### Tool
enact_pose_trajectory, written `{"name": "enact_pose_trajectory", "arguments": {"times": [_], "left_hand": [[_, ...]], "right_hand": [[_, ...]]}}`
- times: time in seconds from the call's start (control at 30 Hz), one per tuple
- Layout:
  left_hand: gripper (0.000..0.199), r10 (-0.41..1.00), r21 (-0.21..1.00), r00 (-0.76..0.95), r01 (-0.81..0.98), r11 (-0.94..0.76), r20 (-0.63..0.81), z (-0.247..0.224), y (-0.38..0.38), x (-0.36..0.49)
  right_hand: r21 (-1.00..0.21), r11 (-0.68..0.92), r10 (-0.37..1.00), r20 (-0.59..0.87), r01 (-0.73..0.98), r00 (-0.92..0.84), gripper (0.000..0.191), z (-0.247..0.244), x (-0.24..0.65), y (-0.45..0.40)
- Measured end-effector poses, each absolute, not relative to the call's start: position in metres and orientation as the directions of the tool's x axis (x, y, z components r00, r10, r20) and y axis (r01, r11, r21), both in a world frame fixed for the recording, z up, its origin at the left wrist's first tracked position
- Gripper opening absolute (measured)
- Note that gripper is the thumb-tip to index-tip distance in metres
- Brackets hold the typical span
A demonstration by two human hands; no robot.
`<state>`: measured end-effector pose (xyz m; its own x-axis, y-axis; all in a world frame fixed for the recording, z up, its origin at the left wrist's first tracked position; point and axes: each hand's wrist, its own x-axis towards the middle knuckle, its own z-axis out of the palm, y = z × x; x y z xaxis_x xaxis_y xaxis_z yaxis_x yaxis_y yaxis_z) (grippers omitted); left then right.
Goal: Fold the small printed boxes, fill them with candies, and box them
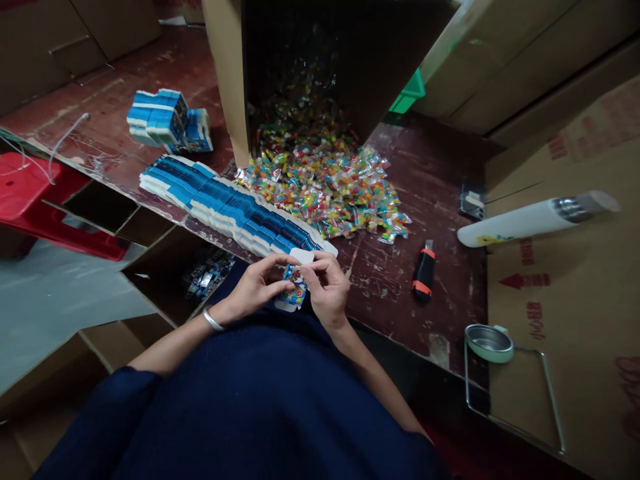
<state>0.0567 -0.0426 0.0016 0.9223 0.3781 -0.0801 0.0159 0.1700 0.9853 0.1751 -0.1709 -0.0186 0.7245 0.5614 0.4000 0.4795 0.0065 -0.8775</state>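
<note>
Pinching one small printed box point(294, 288) between thumbs and fingers, the left hand point(253, 283) and the right hand point(329, 290) meet at the near edge of the red-brown table point(380, 273), white flaps sticking out at both ends of it. Room is tight on the left, where one long row of blue-and-white flat cartons point(225, 200) follows that edge almost to the fingers, and ahead, where the heap of candy packets point(325, 190) spreads. To the right there's more freedom: wood shows from the hands across to the utility knife point(424, 273) and past it toward the big cardboard box point(575, 267). I count one knife, one white bottle point(515, 223), one metal cup point(489, 343) and two carton bundles point(157, 117) at the back; packets and row are too dense to count.
</note>
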Motion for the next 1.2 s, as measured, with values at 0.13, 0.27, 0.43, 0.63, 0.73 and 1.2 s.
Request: {"name": "enact_pose_trajectory", "arguments": {"times": [0.13, 0.27, 0.43, 0.63, 0.73, 1.2], "left_hand": [[0.051, 0.407, 0.941, 0.904, -0.013, 0.338, -0.134, 0.0, -0.043, 0.06], [0.058, 0.405, 0.934, 0.901, -0.003, 0.356, -0.152, 0.0, -0.043, 0.059], [0.05, 0.401, 0.991, 0.914, 0.012, 0.134, -0.066, 0.001, -0.037, 0.051], [0.053, 0.335, 0.992, 0.941, 0.008, 0.126, -0.05, 0.002, -0.037, 0.047], [0.052, 0.345, 0.987, 0.935, 0.027, 0.161, -0.082, 0.003, -0.04, 0.049], [0.037, 0.378, 0.959, 0.905, 0.095, 0.267, -0.195, -0.006, -0.043, 0.044]], "right_hand": [[-0.94, 0.084, 0.553, 0.32, 0.331, 0.769, 0.019, -0.016, 0.174, -0.168], [-0.967, 0.143, 0.651, 0.251, 0.21, 0.716, 0.026, -0.005, 0.179, -0.164], [-0.999, -0.003, 0.769, 0.021, 0.037, 0.639, 0.029, 0.008, 0.197, -0.166], [-0.995, -0.097, 0.826, -0.084, -0.006, 0.557, 0.031, 0.011, 0.213, -0.167], [-0.995, -0.096, 0.816, -0.06, 0.032, 0.574, 0.028, 0.011, 0.21, -0.166], [-0.914, 0.063, 0.892, 0.232, 0.4, 0.388, 0.028, 0.012, 0.214, -0.188]]}}
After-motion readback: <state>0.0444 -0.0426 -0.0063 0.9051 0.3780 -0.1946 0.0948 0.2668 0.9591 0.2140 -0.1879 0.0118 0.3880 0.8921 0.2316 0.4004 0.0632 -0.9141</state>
